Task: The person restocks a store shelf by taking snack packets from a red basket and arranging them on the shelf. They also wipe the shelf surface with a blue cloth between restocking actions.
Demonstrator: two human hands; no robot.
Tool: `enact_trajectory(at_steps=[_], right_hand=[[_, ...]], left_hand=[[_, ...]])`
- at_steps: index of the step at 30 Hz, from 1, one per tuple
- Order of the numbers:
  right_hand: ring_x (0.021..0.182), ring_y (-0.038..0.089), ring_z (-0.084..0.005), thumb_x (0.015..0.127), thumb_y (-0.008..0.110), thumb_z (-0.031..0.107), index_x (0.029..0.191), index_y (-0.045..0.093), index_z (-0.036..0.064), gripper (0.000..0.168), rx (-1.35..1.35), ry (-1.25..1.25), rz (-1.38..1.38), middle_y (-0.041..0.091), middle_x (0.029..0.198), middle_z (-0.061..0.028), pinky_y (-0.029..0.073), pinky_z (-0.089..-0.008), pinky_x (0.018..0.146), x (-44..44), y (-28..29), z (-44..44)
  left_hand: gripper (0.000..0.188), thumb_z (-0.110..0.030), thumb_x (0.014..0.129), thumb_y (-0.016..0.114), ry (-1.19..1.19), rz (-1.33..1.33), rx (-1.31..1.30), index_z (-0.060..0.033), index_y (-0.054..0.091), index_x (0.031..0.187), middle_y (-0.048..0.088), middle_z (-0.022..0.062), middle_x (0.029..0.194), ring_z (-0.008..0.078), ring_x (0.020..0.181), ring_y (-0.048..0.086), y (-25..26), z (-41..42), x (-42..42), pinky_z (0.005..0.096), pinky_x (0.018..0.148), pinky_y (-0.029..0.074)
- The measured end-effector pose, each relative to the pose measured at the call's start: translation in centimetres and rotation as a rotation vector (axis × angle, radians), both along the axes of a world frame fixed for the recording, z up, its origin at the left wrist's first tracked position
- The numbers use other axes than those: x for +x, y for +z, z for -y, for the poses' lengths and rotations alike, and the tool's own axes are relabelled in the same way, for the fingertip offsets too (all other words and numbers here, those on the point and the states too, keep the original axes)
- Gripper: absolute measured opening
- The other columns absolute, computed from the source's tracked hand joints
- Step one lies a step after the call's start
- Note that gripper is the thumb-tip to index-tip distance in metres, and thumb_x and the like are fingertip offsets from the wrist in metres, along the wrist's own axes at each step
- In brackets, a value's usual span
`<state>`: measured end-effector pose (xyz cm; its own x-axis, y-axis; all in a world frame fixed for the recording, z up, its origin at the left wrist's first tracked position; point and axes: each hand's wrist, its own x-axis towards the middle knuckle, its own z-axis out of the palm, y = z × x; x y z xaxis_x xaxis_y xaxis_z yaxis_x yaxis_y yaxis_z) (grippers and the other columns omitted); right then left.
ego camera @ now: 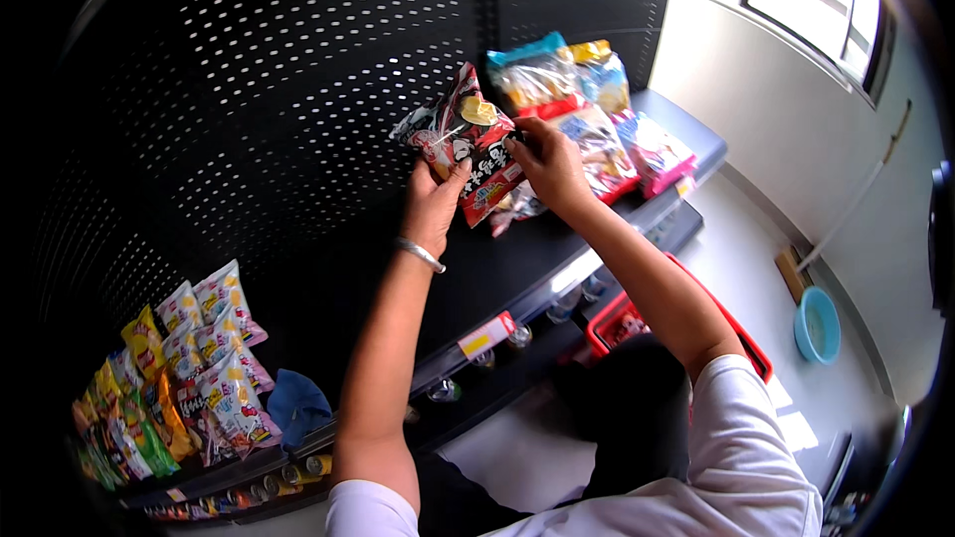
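Note:
Between my two hands is a black and red snack bag (485,145), held tilted above the black metal shelf (380,276). My left hand (436,198) grips its lower left side, the thumb lying on the printed front. At the bag's right edge, my right hand (548,160) pinches it between thumb and fingers. Just behind my right hand lie more snack bags: a red and white one (593,142), a blue-topped one (533,78), a yellow and blue one (604,78) and a pink one (656,153). Part of the red and white bag is hidden by my hand.
Rows of upright snack bags (224,373) stand at the shelf's left, beside a blue cloth (297,406). Cans (295,473) line the level below. A red basket (720,313) is under my right arm. A light-blue basin (817,324) and a broom (850,194) are by the wall.

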<state>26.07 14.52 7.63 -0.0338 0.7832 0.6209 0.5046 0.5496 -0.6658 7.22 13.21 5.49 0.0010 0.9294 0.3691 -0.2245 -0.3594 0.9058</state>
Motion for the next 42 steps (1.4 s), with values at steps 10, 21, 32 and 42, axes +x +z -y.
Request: enact_trajectory(at_steps=[10, 21, 32, 42], right_hand=[[0.12, 0.054, -0.0396, 0.083, 0.071, 0.013, 0.135, 0.045, 0.001, 0.059, 0.197, -0.101, -0.014, 0.055, 0.132, -0.0227, 0.045, -0.0439, 0.1, -10.6, -2.6, -6.1], [0.118, 0.055, -0.0322, 0.073, 0.079, 0.019, 0.131, 0.055, 0.011, 0.063, 0.326, 0.217, 0.516, 0.062, 0.122, -0.0111, 0.038, -0.0474, 0.103, -10.6, -0.8, -6.2], [0.095, 0.071, -0.031, 0.077, 0.081, 0.025, 0.114, 0.067, 0.0, 0.047, -0.189, 0.122, -0.451, 0.071, 0.106, -0.0198, 0.054, -0.0375, 0.084, -15.1, -4.7, -8.7], [0.1, 0.069, -0.0279, 0.087, 0.071, 0.044, 0.114, 0.066, -0.007, 0.058, -0.294, 0.175, -0.11, 0.071, 0.107, -0.0217, 0.053, -0.0358, 0.087, -5.0, 0.3, -7.8]], left_hand=[[0.042, -0.009, 0.08, 0.076, 0.734, -0.453, 0.123, -0.0011, 0.056, 0.117, 0.065, 0.0173, 0.104, 0.0314, 0.094, 0.065, -2.2, -5.3, -6.9, 0.0402, 0.084, 0.051], [0.04, 0.001, 0.078, 0.066, 0.837, -1.563, 0.353, -0.0137, 0.067, 0.115, 0.064, 0.0051, 0.1, 0.0269, 0.103, 0.057, 2.3, -2.4, -7.4, 0.0505, 0.108, 0.032], [0.06, -0.019, 0.085, 0.071, 1.172, -0.95, 0.466, 0.0, 0.045, 0.136, 0.048, 0.0218, 0.135, 0.0369, 0.123, 0.05, 2.4, -3.2, -8.4, 0.0486, 0.106, 0.038], [0.045, -0.014, 0.092, 0.069, 0.422, -0.215, 0.036, 0.0109, 0.047, 0.123, 0.069, 0.0122, 0.091, 0.0155, 0.079, 0.067, 0.4, -4.3, -6.2, 0.0273, 0.07, 0.054]])
